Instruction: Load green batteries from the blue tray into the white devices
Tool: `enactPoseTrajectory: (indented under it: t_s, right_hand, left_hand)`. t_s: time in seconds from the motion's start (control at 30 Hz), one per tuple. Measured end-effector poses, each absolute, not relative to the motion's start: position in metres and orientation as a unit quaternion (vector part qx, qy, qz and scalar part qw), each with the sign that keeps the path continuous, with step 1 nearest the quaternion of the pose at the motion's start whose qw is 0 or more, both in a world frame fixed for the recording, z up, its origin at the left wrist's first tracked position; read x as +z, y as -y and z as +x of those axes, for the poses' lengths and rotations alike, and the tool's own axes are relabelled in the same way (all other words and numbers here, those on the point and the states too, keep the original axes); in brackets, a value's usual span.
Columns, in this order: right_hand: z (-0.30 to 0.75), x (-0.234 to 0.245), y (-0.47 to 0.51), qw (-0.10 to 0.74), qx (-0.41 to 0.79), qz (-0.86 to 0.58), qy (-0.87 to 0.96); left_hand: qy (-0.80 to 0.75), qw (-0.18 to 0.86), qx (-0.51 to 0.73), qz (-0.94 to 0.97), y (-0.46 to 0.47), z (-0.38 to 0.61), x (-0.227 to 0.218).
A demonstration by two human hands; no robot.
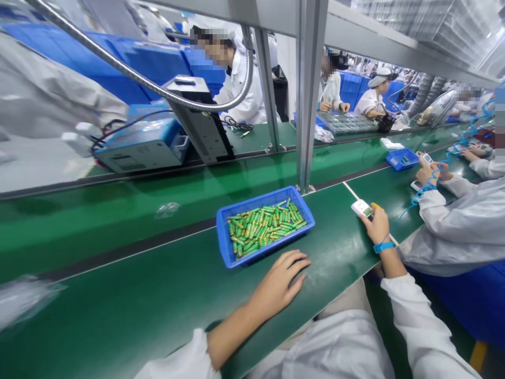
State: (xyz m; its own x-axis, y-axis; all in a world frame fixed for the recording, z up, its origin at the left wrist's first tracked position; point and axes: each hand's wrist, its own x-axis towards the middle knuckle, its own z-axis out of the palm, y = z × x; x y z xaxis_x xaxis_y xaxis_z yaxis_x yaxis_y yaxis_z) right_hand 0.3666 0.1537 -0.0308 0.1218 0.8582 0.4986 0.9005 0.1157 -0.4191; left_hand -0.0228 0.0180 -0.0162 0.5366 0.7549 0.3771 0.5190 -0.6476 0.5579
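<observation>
My left hand lies flat on the green work surface, fingers stretched out, just in front of a blue tray filled with several green and yellow batteries. It holds nothing. My right hand, with a blue wrist strap, is closed on a small white device with a green patch, resting it on the surface to the right of the tray.
A metal post stands just behind the tray. A blue machine and black unit sit beyond the green belt. A person in white works close at my right; others sit across. A second blue tray lies further right.
</observation>
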Motion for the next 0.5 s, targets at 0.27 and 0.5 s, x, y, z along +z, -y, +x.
enactPoseTrajectory:
  t_s: [0.27, 0.5]
  right_hand:
    - [0.391, -0.041, -0.176, 0.409, -0.057, -0.677, 0.61]
    - [0.279, -0.011, -0.182, 0.422, 0.133, -0.468, 0.765]
  left_hand:
    - [-0.366, 0.171, 0.281, 0.871, -0.016, -0.022, -0.01]
    - [-0.214, 0.124, 0.22, 0.944, 0.012, 0.053, 0.021]
